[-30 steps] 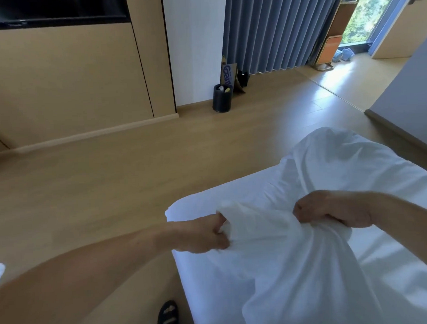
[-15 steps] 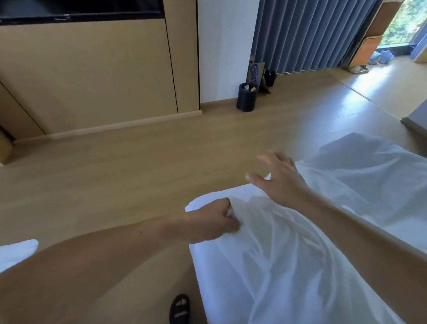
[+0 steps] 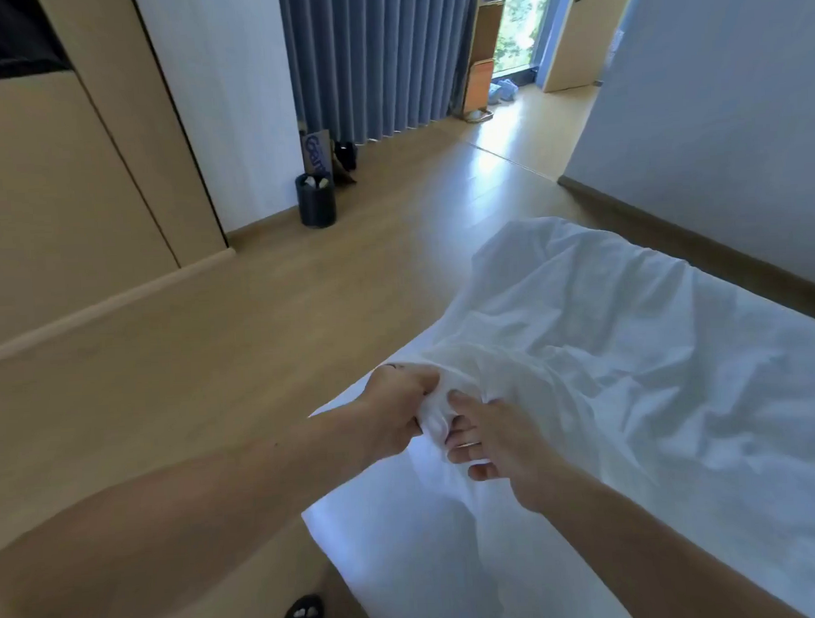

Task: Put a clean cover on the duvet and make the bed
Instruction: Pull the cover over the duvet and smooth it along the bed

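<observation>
Pale wood flooring (image 3: 211,345) runs to beige cabinet panels (image 3: 41,194) on the left, a white wall (image 3: 227,83), blue-grey pleated curtains (image 3: 376,53), a small dark bin (image 3: 317,199) and a sunlit glass doorway (image 3: 519,19).

The duvet (image 3: 608,346) lies on the bed (image 3: 383,534), at the right. A bin (image 3: 316,199) stands on the floor (image 3: 212,364) beyond, against the wall, curtain (image 3: 376,58) behind it. A sandal (image 3: 301,617) lies left of the bed.
</observation>
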A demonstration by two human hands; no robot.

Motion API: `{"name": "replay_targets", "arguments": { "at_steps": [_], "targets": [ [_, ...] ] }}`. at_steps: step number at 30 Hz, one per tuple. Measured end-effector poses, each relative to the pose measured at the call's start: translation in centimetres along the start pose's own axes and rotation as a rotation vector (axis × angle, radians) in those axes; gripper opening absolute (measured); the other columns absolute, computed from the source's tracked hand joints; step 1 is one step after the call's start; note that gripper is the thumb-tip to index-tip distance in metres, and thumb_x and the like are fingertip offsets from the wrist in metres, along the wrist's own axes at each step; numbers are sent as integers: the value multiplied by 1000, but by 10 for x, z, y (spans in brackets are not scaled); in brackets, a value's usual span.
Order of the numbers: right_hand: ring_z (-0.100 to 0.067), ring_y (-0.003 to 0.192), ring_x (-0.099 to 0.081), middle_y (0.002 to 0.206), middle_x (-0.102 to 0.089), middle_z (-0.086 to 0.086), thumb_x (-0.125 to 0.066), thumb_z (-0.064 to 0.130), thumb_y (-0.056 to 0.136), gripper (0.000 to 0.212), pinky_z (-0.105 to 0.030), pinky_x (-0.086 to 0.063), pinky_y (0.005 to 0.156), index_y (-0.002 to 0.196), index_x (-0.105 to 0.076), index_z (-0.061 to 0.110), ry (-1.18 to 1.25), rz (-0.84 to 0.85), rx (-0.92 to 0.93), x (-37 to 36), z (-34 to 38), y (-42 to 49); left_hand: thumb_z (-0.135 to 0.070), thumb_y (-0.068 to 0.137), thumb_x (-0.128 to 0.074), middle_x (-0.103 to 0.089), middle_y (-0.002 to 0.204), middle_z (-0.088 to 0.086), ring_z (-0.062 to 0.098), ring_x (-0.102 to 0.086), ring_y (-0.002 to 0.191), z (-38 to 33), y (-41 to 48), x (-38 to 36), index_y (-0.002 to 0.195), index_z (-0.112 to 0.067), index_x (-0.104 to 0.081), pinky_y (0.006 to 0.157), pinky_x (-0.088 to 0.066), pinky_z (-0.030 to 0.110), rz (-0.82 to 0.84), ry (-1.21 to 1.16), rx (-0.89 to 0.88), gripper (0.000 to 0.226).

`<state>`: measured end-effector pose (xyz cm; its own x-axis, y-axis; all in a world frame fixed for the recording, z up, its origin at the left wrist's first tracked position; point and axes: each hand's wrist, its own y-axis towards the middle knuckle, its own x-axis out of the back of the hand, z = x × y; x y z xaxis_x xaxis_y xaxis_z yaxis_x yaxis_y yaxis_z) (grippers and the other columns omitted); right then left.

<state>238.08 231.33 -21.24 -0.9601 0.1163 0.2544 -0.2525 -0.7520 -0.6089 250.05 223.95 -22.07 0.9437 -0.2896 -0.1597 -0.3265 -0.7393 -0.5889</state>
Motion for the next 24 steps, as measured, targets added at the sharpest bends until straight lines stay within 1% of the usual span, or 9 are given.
{"name": "replay_targets", "arguments": {
  "at_steps": [3, 6, 8, 11, 14, 16, 18, 20, 24],
  "targets": [
    [-26, 80, -75, 85, -77, -9, -53, 51, 95, 41, -33, -48, 69, 102, -72, 16, 220, -37, -115, -20, -7, -11, 1, 87, -50, -68, 84, 23, 27, -66, 65, 16, -1, 0, 94, 11, -66, 50, -50, 28, 154, 85, -45, 20],
    [-21, 83, -69, 84, -76, -1, -58, 42, 94, 25, -36, -44, 77, 102, -73, 23, 510, -217, -104, -51, -18, -18, -10, 88, -60, -72, 97, 12, 25, -73, 85, 36, -8, 15, 105, -6, -55, 71, -60, 38, 197, 126, -70, 19],
    [-21, 89, -68, 92, -77, -1, -65, 28, 92, 18, -39, -49, 82, 105, -72, 18, 768, -387, -107, -76, -24, -22, -10, 91, -63, -74, 102, 4, 19, -72, 94, 50, -17, 28, 114, -14, -56, 77, -59, 35, 308, 119, -50, 24],
    [-33, 95, -70, 100, -75, -13, -70, 10, 88, 17, -45, -56, 80, 104, -70, 8, 1085, -608, -136, -106, -40, -34, 1, 89, -58, -75, 109, 1, 16, -71, 102, 75, -35, 45, 119, -18, -63, 85, -58, 32, 446, 157, -24, 36],
    [-39, 87, -71, 96, -74, -23, -69, -4, 80, 17, -48, -58, 78, 96, -70, -6, 1191, -823, -137, -122, -63, -54, -8, 69, -67, -71, 115, 6, 20, -67, 108, 90, -51, 67, 122, -16, -62, 97, -55, 38, 642, 328, 56, 54],
    [-36, 79, -70, 94, -73, -22, -65, -7, 80, 16, -40, -57, 66, 95, -69, -7, 1218, -957, -142, -131, -79, -71, -8, 64, -72, -71, 109, 9, 21, -68, 98, 84, -48, 84, 114, -9, -67, 90, -57, 37, 854, 427, 205, 51],
    [-32, 78, -69, 97, -72, -19, -65, -8, 81, 21, -34, -55, 56, 102, -67, -6, 1249, -1049, -153, -143, -94, -87, -5, 75, -72, -70, 97, 14, 24, -67, 86, 71, -30, 98, 101, -3, -70, 76, -57, 37, 983, 554, 347, 26],
    [-30, 79, -70, 99, -72, -18, -66, -7, 82, 22, -33, -57, 55, 104, -67, -5, 1298, -1063, -137, -163, -107, -101, -13, 90, -66, -69, 94, 17, 29, -67, 81, 63, -1, 106, 101, 0, -65, 66, -53, 36, 921, 699, 385, 17],
    [-30, 79, -69, 92, -71, -16, -63, -8, 86, 12, -40, -58, 72, 95, -67, -2, 1394, -1069, -123, -200, -104, -115, -32, 94, -60, -61, 89, 14, 29, -61, 75, 71, 36, 94, 101, -7, -51, 66, -48, 34, 697, 707, 376, 28]
  ]
}}
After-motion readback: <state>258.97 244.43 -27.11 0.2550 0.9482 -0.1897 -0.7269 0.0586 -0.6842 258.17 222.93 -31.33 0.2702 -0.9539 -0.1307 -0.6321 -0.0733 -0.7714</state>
